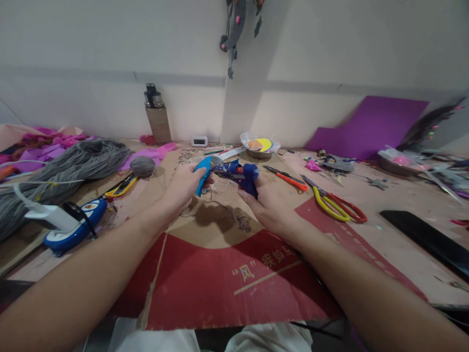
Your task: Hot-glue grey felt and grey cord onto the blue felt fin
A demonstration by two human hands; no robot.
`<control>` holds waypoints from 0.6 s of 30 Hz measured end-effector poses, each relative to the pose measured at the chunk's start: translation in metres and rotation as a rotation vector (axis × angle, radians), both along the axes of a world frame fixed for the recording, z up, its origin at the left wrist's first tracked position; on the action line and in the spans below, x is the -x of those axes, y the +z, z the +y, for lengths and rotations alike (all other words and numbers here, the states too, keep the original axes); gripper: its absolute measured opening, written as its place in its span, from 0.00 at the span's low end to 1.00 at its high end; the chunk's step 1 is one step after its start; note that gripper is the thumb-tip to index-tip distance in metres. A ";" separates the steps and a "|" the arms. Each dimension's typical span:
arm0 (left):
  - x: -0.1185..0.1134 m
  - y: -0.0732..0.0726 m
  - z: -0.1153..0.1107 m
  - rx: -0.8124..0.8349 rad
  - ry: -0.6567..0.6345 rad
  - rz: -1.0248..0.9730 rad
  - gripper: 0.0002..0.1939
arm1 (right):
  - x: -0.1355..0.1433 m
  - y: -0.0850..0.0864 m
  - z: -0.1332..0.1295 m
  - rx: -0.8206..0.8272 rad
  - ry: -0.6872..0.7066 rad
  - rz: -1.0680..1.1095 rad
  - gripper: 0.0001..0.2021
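My left hand point(183, 183) is closed on a bright blue flat piece point(202, 182), thin like felt or foam sheet; its exact kind is unclear. In my right hand point(271, 204) is a dark blue hot glue gun point(249, 177), its handle in my grip and a small red light showing. The nozzle points left and is close to the blue piece's edge; whether they touch I cannot tell. Both are held above a cardboard sheet point(205, 293) with a red printed front. Below them, a grey tangle of yarn point(242, 222) lies on the cardboard.
Right of the cardboard are an orange utility knife point(289, 180), scissors point(337, 204) and a black phone-like slab point(425, 239). To the left lie a grey yarn hank point(80, 164), yarn ball point(142, 166), yellow cutter point(122, 186) and blue power strip point(73, 234). A bottle point(158, 122) stands behind.
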State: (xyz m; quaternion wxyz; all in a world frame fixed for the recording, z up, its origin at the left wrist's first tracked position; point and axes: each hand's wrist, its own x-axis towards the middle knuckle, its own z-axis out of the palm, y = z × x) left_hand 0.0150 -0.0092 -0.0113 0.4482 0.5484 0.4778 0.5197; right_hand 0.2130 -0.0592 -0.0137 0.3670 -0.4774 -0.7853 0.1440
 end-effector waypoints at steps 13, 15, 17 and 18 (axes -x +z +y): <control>0.000 0.000 -0.001 0.021 -0.019 0.072 0.07 | -0.003 -0.003 0.004 -0.083 -0.021 0.003 0.18; 0.000 0.001 -0.003 0.024 -0.012 0.080 0.07 | -0.004 -0.003 0.004 -0.089 -0.024 0.005 0.18; -0.001 0.003 -0.005 0.026 -0.011 0.084 0.07 | -0.004 -0.003 0.004 -0.108 -0.016 0.015 0.19; -0.002 0.003 -0.006 0.026 -0.014 0.083 0.07 | -0.004 -0.003 0.004 -0.115 -0.011 0.017 0.19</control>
